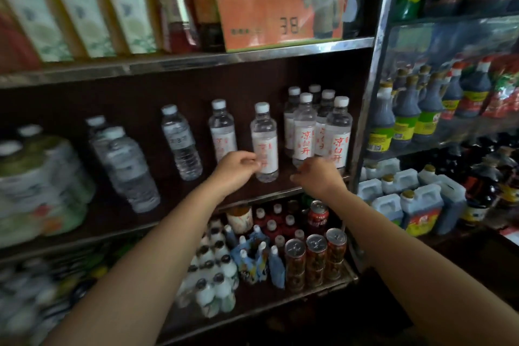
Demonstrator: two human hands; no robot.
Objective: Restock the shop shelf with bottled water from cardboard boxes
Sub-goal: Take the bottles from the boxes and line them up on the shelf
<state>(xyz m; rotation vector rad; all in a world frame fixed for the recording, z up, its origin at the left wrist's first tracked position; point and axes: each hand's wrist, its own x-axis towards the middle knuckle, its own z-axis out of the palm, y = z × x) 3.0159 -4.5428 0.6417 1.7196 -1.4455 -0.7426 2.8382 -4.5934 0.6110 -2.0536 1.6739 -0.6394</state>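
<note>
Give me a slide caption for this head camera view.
Left hand touches a red-lettered water bottle on the middle shelf; right hand reaches beside it.

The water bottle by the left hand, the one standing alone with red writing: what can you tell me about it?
The water bottle is clear plastic with a white screw cap and a white label bearing red characters. It looks full and stands upright, leaning slightly in this wide view, on the middle shelf near the front edge. It stands apart from the cluster of like bottles to its right. The left hand has its fingertips at the label's lower left, touching or nearly so; whether it grips cannot be told.
</note>
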